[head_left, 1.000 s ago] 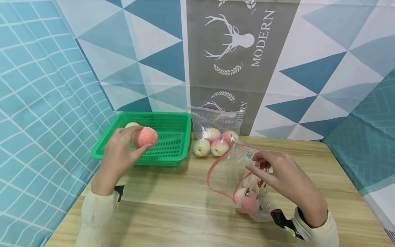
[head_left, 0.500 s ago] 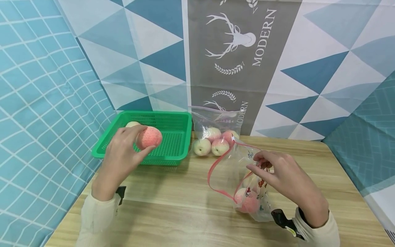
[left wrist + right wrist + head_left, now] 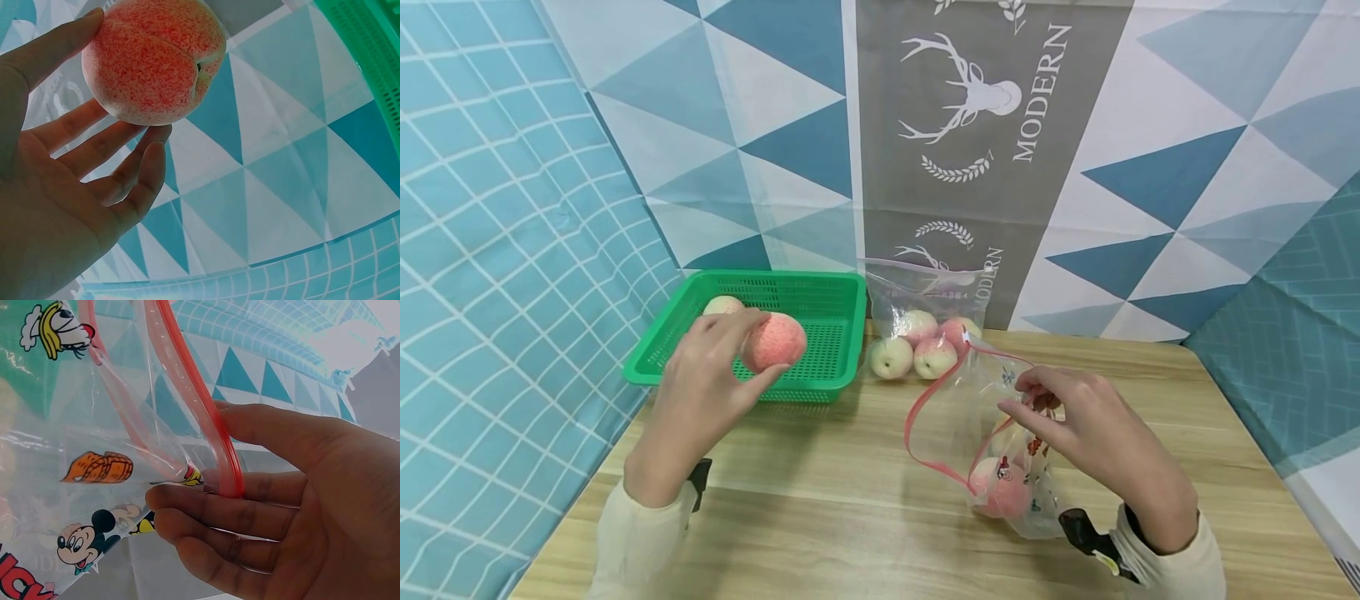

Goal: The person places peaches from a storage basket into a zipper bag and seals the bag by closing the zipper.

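Note:
My left hand (image 3: 703, 375) pinches a pink peach (image 3: 777, 343) between thumb and fingers, held up in front of the green basket. The left wrist view shows the peach (image 3: 153, 62) close, its stem dimple facing right. At the right, my right hand (image 3: 1086, 417) pinches the red zip edge (image 3: 209, 419) of a clear zip bag (image 3: 951, 421) with cartoon prints. That bag's mouth gapes toward the left, and peaches (image 3: 1000, 487) lie inside it, partly hidden by the printed film and the hand.
A green plastic basket (image 3: 848, 367) stands at the back left with a pale peach (image 3: 722, 305) in it. Beside it, a second clear bag (image 3: 887, 287) holding several peaches leans toward the patterned backdrop (image 3: 790, 100). Everything stands on a wooden table (image 3: 850, 525).
My left hand has carried the peach slightly to the right and a little lower. The right hand and its bag have hardly moved.

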The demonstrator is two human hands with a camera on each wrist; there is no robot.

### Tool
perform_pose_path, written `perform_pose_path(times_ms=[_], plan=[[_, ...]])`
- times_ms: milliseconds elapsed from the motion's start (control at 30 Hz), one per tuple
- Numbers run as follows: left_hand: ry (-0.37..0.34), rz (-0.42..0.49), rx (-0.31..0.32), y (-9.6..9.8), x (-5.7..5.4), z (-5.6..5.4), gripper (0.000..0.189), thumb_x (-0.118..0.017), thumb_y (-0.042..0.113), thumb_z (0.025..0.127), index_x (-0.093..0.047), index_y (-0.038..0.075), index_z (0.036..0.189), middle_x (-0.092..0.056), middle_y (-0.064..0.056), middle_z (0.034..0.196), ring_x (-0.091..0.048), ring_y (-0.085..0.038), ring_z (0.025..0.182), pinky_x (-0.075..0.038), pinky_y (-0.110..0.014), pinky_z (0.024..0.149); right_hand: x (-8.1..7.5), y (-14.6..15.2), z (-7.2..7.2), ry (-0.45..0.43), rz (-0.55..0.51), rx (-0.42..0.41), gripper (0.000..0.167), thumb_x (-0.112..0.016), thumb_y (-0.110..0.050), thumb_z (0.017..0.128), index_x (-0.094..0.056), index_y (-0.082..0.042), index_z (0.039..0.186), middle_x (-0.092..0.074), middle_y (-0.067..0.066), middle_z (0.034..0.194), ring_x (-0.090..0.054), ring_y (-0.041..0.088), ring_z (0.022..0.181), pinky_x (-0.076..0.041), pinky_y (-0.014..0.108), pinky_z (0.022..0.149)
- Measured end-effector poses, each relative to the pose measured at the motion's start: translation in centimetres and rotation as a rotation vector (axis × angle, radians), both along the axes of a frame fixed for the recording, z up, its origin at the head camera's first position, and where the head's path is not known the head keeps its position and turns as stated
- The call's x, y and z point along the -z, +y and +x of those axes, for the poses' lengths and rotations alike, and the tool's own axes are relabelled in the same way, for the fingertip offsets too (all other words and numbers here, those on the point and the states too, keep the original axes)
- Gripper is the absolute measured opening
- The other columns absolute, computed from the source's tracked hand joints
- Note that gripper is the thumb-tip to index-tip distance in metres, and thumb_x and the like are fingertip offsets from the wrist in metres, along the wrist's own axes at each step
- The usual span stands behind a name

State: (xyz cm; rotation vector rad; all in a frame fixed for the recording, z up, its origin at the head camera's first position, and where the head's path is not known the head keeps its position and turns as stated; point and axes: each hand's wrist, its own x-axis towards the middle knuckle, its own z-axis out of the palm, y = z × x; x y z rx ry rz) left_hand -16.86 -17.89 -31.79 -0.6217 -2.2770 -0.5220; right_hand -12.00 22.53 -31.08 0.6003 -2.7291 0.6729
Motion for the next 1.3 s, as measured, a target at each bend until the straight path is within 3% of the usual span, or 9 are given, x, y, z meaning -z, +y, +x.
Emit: perform_pose_path(times_ms=[500, 833, 1300], plan=[[0.034, -0.025, 0.050, 0.8, -0.4, 1.2, 0.064, -0.094, 0.020, 0.065, -0.065, 0.004, 0.120, -0.067, -0.013, 0.115, -0.057, -0.034, 0.105, -0.052, -0.054, 0.077, 0.0, -0.1, -0.1, 0.012, -0.002, -0.010, 0.014, -0.073, -0.034, 0.092, -0.069, -0.020, 0.089, -0.062, -0.017, 0.077, -0.059, -0.002, 0.071, -0.052, 0.026, 0.064], [0.015, -0.025, 0.134, 2.0, -0.4, 1.3, 0.065, -0.093, 0.022, 0.067, -0.065, 0.001, 0.122, -0.066, -0.014, 0.121, -0.056, -0.033, 0.112, -0.055, -0.050, 0.082, 0.2, 0.1, -0.3, 0.026, -0.006, -0.016, 0.015, -0.074, -0.033, 0.091, -0.069, -0.019, 0.089, -0.062, -0.017, 0.077, -0.060, -0.002, 0.072, -0.053, 0.027, 0.065], [-0.016, -0.052, 0.272, 4.7, -2.0, 1.1, 0.065, -0.092, 0.023, 0.071, -0.065, 0.006, 0.128, -0.064, -0.009, 0.129, -0.054, -0.028, 0.118, -0.052, -0.042, 0.092, 0.1, 0.2, -0.1, 0.019, -0.006, -0.019, 0.017, -0.073, -0.034, 0.091, -0.069, -0.018, 0.091, -0.063, -0.016, 0.078, -0.061, 0.000, 0.072, -0.054, 0.027, 0.065]])
